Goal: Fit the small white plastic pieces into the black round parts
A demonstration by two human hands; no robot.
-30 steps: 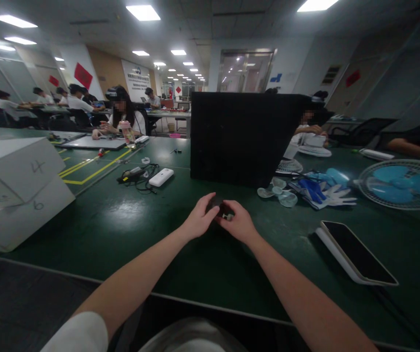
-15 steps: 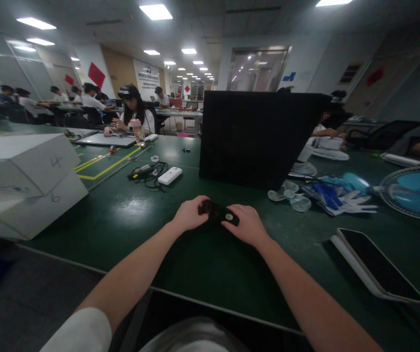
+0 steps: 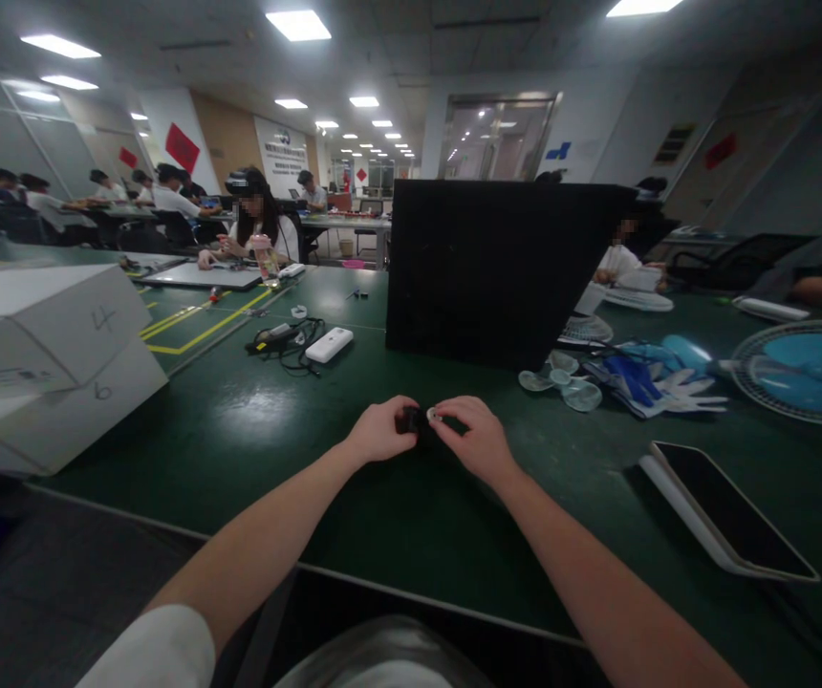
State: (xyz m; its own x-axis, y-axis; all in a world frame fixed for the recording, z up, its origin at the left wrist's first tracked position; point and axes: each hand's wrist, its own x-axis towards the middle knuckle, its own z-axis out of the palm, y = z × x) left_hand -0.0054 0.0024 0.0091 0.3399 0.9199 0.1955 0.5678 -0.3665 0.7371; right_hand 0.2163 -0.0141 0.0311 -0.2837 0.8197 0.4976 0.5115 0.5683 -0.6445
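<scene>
At the middle of the green table (image 3: 296, 506), my left hand (image 3: 382, 432) is closed around a small black object (image 3: 411, 420). Its exact kind is too dark to make out. My right hand (image 3: 474, 436) is bent, with thumb and forefinger tips pinching a small pale round piece (image 3: 431, 414) at the right end of that object. Whether this piece is apart from the black object I cannot tell. Behind both hands stands a large black panel (image 3: 489, 268).
White boxes (image 3: 38, 325) are stacked at left. Cables (image 3: 283, 340) and a white power bank (image 3: 329, 345) lie ahead. Clear fan blades (image 3: 565, 380), gloves (image 3: 659, 387), a blue fan (image 3: 809, 368) and a phone (image 3: 733, 506) are at right. Across the table, a person (image 3: 253, 225) sits working.
The black object has turned, and its pale round piece now shows nearly edge-on. My right hand has shifted from the object's right end to a fingertip pinch on that piece.
</scene>
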